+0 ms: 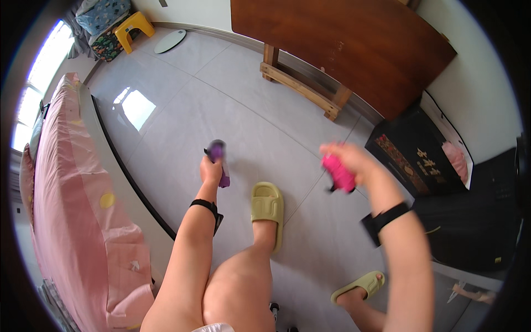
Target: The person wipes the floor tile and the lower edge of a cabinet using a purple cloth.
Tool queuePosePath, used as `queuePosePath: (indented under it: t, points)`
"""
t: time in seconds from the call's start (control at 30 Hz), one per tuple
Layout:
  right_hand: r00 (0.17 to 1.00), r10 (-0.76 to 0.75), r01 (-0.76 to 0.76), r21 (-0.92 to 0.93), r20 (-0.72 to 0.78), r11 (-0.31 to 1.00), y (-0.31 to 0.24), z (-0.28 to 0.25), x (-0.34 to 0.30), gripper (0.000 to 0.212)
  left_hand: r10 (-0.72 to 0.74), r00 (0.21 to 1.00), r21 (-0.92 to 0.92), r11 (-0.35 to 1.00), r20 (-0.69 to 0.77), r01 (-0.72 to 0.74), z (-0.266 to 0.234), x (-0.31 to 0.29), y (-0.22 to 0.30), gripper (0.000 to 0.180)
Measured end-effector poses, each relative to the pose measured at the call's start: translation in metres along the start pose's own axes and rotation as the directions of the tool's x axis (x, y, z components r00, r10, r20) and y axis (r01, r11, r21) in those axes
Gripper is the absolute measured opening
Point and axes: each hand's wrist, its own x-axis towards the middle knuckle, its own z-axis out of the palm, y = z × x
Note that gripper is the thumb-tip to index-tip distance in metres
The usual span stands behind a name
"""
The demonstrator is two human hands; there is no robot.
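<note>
1. My left grip [209, 169] is wrapping round the purple object [218, 153], holding it above the floor [182, 116], nearer the floor's left edge, where the bed [83, 221] is standing.
2. My right grip [355, 159] is holding the pink object [338, 174] above the floor's right side, short of the box [428, 160]. Blur is softening my fingers, so I cannot tell how firmly they are pressing.
3. No surface is supporting either object; if a hold were slackening, I would be risking a drop onto hard-looking tile.
4. A small black part is sticking out below the pink object; it could be catching on something if I were sweeping too near the box.
5. I am wearing slippers [266, 205]; a loose fall from my left could be striking that foot.
</note>
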Motion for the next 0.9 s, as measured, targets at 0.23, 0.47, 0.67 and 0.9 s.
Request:
queuePosePath:
  t: [0.23, 0.47, 0.67, 0.9]
  points:
    - [0.963, 0.245, -0.165, 0.465, -0.116, 0.87, 0.188, 0.036, 0.063, 0.025, 0.05, 0.984, 0.005, 0.999, -0.17, -0.05, 0.008, 0.06, 0.02, 0.035]
    - [0.87, 0.36, -0.094, 0.603, -0.338, 0.792, 0.248, -0.002, 0.071, 0.024, 0.004, 0.972, 0.084, 0.996, -0.233, 0.016, 0.024, 0.14, 0.042, 0.027]
    - [0.832, 0.32, 0.003, 0.581, -0.453, 0.814, 0.232, -0.014, 0.063, 0.024, -0.062, 0.975, 0.1, 0.991, -0.213, 0.085, 0.07, 0.174, 0.081, 0.027]
    - [0.834, 0.369, -0.06, 0.597, -0.411, 0.8, 0.213, -0.004, 0.059, 0.025, 0.547, 0.75, 0.035, 0.799, 0.373, -0.6, 0.188, 0.075, 0.193, 0.017]
